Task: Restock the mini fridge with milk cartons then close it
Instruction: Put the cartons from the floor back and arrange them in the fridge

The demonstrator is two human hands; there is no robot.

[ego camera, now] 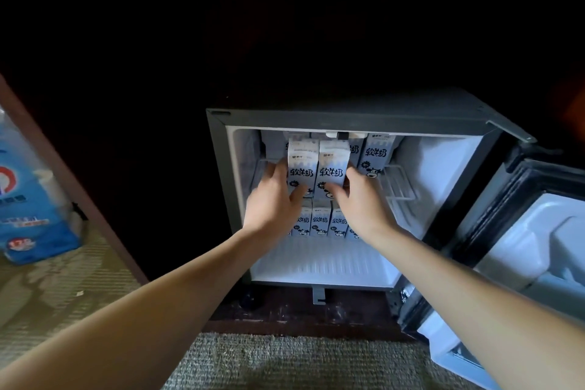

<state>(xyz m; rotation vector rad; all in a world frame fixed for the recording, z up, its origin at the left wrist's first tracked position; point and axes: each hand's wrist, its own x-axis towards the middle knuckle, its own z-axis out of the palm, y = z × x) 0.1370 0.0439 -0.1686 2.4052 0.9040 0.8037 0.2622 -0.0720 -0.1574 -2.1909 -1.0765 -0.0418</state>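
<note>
carpet (285, 364): underfoot, running up to the dark cabinet base.
fridge door (538, 231): swung wide open on the right.
blue pack (31, 199): on the floor at far left, well apart from the fridge.
left hand (272, 199): fingers wrapped round the left side of the pair of milk cartons (316, 168), thumb on the front.
right hand (357, 203): clasping the pair's right side, thumb across the lower front.
pair of milk cartons: upright, side by side, at the front of the wire shelf (399, 184) inside the mini fridge (348, 119).
lower row (319, 222): cartons standing on the fridge floor, beneath the hands.
back cartons (376, 155): upright behind the pair.
</note>
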